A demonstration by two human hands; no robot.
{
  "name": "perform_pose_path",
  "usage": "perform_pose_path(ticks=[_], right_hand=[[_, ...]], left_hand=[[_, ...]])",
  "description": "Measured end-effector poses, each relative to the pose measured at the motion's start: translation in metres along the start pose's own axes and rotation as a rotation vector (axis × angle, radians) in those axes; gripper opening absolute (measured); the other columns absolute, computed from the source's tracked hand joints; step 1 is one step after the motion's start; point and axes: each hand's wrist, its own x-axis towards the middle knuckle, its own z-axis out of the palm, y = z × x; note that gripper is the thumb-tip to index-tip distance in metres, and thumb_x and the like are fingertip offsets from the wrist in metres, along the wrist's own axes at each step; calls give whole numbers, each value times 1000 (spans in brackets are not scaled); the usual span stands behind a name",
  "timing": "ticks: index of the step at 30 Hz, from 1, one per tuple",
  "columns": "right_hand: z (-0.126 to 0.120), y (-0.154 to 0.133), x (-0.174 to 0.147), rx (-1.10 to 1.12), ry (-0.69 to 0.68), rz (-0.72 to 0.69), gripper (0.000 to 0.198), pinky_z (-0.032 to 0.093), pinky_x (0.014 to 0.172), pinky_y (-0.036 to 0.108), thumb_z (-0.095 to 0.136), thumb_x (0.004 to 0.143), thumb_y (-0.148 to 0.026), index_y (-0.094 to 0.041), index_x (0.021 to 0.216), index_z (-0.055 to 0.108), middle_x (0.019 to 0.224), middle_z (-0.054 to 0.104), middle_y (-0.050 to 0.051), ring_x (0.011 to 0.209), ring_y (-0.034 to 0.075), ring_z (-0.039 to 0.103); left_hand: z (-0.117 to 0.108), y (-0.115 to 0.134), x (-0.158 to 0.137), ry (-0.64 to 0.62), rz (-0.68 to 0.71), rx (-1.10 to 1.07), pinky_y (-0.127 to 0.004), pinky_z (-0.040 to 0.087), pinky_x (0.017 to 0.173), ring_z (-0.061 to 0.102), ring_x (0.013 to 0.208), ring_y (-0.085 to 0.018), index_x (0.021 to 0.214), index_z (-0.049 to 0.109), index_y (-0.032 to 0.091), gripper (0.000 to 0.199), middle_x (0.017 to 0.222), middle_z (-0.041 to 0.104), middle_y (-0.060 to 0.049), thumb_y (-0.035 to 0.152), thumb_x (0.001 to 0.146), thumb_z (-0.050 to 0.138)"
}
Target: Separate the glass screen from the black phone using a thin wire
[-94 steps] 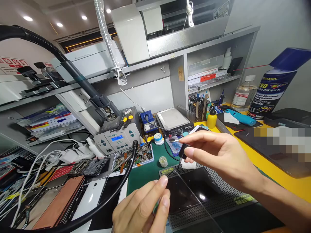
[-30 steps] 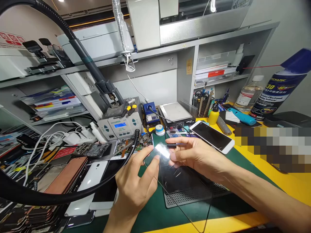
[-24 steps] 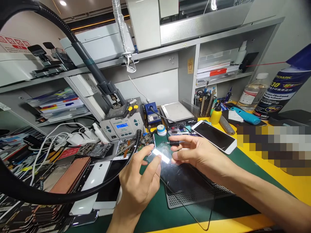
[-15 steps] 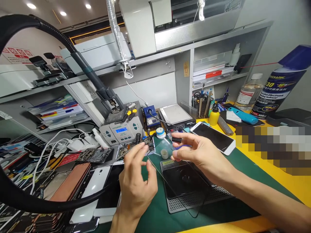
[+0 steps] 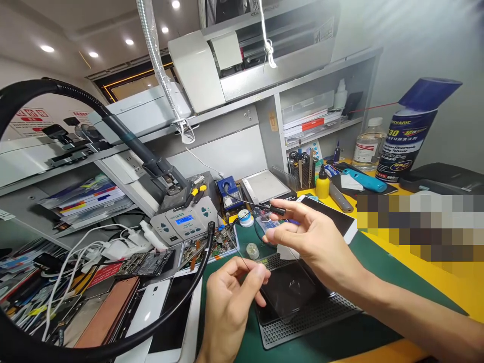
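My left hand (image 5: 234,297) is closed, with thumb and fingertips pinched at the near left edge of a thin, clear glass pane (image 5: 242,255). Across from it, my right hand (image 5: 315,237) has thumb and fingers closed about the pane's far right side. A black stick-like piece (image 5: 278,207) shows by the right fingertips; whether they grip it is unclear. Below the pane, a phone with a dark screen (image 5: 291,287) lies on a perforated grey pad (image 5: 276,335). Much of the pane's outline is hard to see against the phone.
Behind my hands stand a small round jar (image 5: 252,250), a white-and-blue tub (image 5: 245,218) and a hot-air station (image 5: 189,222). A black flexible hose (image 5: 162,320) loops across the left side over phones. To the right are a white phone (image 5: 333,217) and a spray can (image 5: 404,141).
My left hand has come in from the left and closed its fingertips on the pane's edge. The head view has turned somewhat, shifting the bench leftward.
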Motion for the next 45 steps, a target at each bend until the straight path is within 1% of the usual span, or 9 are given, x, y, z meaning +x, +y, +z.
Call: perform_pose_path(ticks=[4,7,11,15,20,24,30,39,45], right_hand=[[-1,-2,-1,27,-3,21,61,54,87,35,82,75,-25,-19,132,61,87,78,2,82,21,76],[-4,-2,2,35,32,-11,57,53,88,36,85,73,-30,-22,126,67,103,76,4,94,24,75],[-9,-1,8,42,61,-30,57,52,87,37,87,72,-34,-23,125,68,99,75,5,108,28,70],[-10,-1,10,46,76,-28,60,53,78,36,88,70,-36,-22,125,68,94,73,4,93,26,72],[-12,1,12,45,78,-76,54,52,78,31,87,74,-36,-21,122,69,79,70,-1,83,19,71],[-12,1,11,82,45,-50,55,52,80,32,89,71,-33,-22,122,69,87,72,0,87,19,70],[-3,5,4,100,-100,37,60,51,91,33,89,71,-27,-23,127,67,98,74,3,108,22,66],[-1,8,4,30,-150,1,56,52,81,32,85,73,-23,-18,125,66,91,71,2,83,15,64],[-2,6,2,25,-165,5,52,50,76,31,82,73,-20,-17,123,66,91,68,1,80,14,62]], left_hand=[[2,0,0,42,2,-15,-25,48,58,59,56,-10,75,70,15,30,76,70,-2,43,88,70],[-1,0,0,86,50,-19,-24,49,59,60,57,-10,75,70,16,30,75,69,-2,42,88,70],[-4,-1,0,155,135,-12,-24,51,59,62,60,-11,76,71,16,27,76,70,-2,41,88,71],[-6,-3,-1,197,195,-33,-26,52,58,62,61,-13,76,69,16,27,75,69,-3,40,88,70],[-8,-3,-3,220,219,-47,-26,53,56,62,62,-14,75,68,16,26,74,68,-4,37,89,68],[-7,-1,-3,201,226,-34,-26,54,55,62,62,-14,75,68,16,25,74,67,-4,37,89,67],[-3,0,-6,152,234,26,-25,55,55,62,62,-14,75,69,16,24,74,68,-4,35,90,67],[2,-4,-7,194,326,206,-26,58,65,65,69,-15,76,68,19,18,76,70,-3,29,90,65],[0,-6,-7,194,355,244,-26,59,64,65,67,-15,76,67,19,17,76,70,-3,28,90,65]])
